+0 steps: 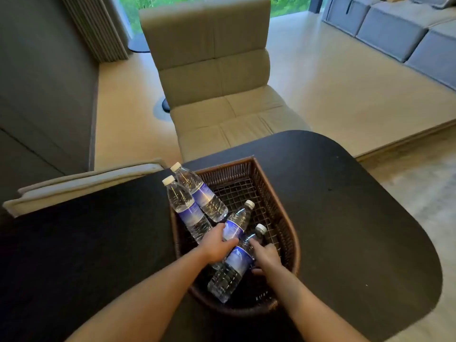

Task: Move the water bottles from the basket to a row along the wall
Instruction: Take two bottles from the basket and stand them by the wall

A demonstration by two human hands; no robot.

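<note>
Black table point(345, 206), beige chair point(222, 95) beyond, wicker basket point(271, 193), left hand point(218, 244) and right hand point(266, 257) each grasping a bottle point(234, 228)

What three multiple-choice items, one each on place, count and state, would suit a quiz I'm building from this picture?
1. Where does the basket sit?
A. on the black table
B. on the floor
C. on the chair

2. How many water bottles are in it?
A. two
B. four
C. six

3. What is the left hand doing?
A. resting on the table
B. gripping a bottle's label
C. twisting a cap

Key: 1 A, the basket rests on the dark tabletop; 2 B, four white caps show; 3 B, its fingers wrap the purple label.
</note>
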